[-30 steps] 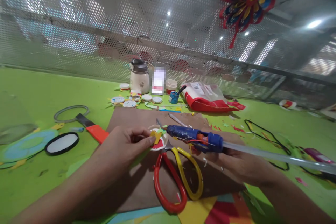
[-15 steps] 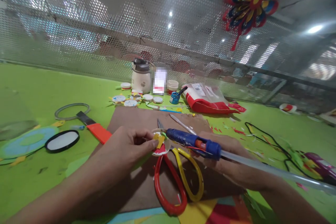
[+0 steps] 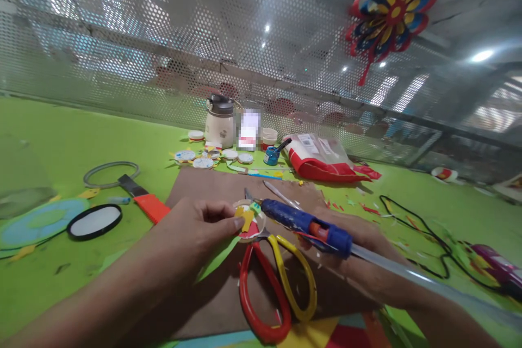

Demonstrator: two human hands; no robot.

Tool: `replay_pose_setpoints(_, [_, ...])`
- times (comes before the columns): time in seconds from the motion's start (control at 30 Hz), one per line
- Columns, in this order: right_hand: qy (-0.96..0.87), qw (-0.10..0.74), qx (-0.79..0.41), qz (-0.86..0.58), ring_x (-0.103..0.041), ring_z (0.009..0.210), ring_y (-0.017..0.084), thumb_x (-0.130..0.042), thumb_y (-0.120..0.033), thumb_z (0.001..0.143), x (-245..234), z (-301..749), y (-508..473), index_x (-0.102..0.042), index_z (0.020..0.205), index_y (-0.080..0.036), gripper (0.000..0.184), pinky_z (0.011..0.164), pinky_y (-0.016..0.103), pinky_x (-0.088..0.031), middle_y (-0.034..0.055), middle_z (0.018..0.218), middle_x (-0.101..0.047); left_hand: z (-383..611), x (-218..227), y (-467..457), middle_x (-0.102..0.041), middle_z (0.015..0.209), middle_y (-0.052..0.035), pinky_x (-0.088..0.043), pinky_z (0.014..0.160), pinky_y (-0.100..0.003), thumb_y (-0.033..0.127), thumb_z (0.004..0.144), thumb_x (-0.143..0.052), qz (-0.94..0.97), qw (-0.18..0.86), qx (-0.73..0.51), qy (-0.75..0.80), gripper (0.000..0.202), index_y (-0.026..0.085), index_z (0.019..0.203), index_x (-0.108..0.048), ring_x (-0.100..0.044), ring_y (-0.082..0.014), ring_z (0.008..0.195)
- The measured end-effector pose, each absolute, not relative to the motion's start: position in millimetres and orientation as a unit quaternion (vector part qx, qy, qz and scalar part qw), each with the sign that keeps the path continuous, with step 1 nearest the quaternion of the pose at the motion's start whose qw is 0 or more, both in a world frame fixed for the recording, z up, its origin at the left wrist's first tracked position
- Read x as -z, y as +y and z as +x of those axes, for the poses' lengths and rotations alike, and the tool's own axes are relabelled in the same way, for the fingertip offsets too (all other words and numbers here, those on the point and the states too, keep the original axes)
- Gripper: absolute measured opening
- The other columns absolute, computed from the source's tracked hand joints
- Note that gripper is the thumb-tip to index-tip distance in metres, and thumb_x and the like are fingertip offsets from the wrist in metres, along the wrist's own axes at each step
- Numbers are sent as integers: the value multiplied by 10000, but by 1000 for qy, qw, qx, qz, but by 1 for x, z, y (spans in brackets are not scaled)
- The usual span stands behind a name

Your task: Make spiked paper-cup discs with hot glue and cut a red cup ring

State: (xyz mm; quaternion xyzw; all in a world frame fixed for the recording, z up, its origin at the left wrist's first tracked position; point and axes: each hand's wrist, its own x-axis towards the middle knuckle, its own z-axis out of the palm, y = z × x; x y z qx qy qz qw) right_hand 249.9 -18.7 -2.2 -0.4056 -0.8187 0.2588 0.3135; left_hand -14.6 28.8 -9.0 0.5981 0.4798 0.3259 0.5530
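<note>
My left hand (image 3: pixel 194 228) pinches a small yellow paper piece (image 3: pixel 246 217) against a round white disc (image 3: pixel 250 219) with red and green bits on it. My right hand (image 3: pixel 359 258) grips a blue glue gun (image 3: pixel 305 222) with a clear glue stick (image 3: pixel 402 271) trailing out behind it. The gun's nozzle points left at the disc, close to my left fingertips. Scissors with red and yellow handles (image 3: pixel 275 288) lie on the brown card (image 3: pixel 212 185) just under the disc.
Green table (image 3: pixel 61 136) with a perforated metal screen behind. At the back stand a white jar (image 3: pixel 220 122), a blue paint pot (image 3: pixel 269 155), round lids and a red-and-clear bag (image 3: pixel 322 157). A black-rimmed mirror (image 3: pixel 94 222) and an orange-handled tool (image 3: pixel 142 198) lie left; a black cord (image 3: pixel 411 217) lies right.
The glue gun's rear end has dipped lower and its nozzle has stayed by the disc. My left hand keeps its pinch on the yellow piece, and the view has shifted slightly.
</note>
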Motion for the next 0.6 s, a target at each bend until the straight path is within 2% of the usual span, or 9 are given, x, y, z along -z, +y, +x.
replay_pose_setpoints(0.13, [-825,305,-249,-405,-609,810,177,-667,-296,923,0,249,-18,-641,1028,-241,122,706,287,-481,16,926,-667,-15,7,30,-742,664,-67,-531,562,-297,436,740,-730,598,563,-320,473,240,232,614,-741,-688,-237,646])
replay_pose_setpoints(0.23, [-824,282,-263,-416,-584,791,171,-643,-263,936,-1,248,-18,-635,972,-229,50,714,285,-479,6,888,-647,-16,9,30,-747,683,-66,-527,577,-294,425,757,-725,618,546,-311,473,216,224,697,-775,-696,-243,687])
replay_pose_setpoints(0.33, [-824,277,-273,-412,-588,785,181,-628,-276,943,-1,248,-17,-640,951,-223,55,714,296,-482,12,886,-649,-17,12,30,-747,696,-62,-512,574,-299,424,770,-717,637,517,-309,481,214,222,754,-789,-689,-243,680])
replay_pose_setpoints(0.6, [-822,289,-271,-408,-559,773,155,-649,-289,939,4,249,-17,-619,907,-216,85,696,274,-455,-5,860,-621,-18,15,31,-739,687,-65,-479,540,-282,402,762,-723,651,502,-320,471,212,213,682,-777,-660,-222,633])
